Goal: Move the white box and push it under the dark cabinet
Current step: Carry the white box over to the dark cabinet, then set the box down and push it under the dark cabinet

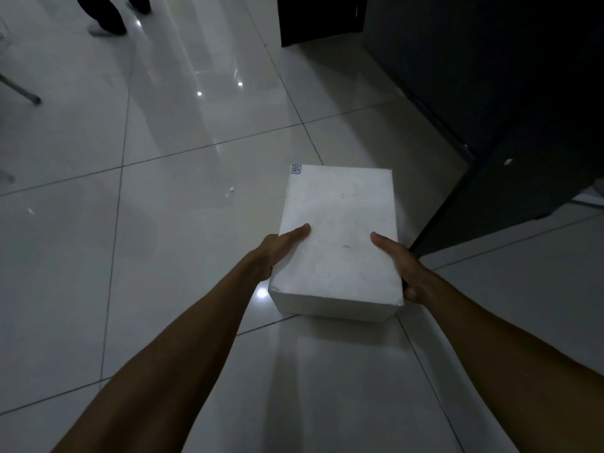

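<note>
Holding: plain white rectangular foam-like box (338,246) clasped between both hands, apparently raised just off the glossy pale tiled floor (163,223)
Left grip: left hand (277,253) pressed to the box's left side, thumb laid over the top face, fingers hidden beneath
Right grip: right hand (403,266) clamped on the right side, thumb on top, fingers out of sight
Box position: near the corner of the tall dark cabinet (490,109), just beside its base, not under it
Box marks: small label sticker (296,169) at the far left corner
Done: box taken up, brought close to the cabinet
Left: lowering, lining up with the gap below, pushing in
Unclear: height of that gap, lost in shadow
</note>
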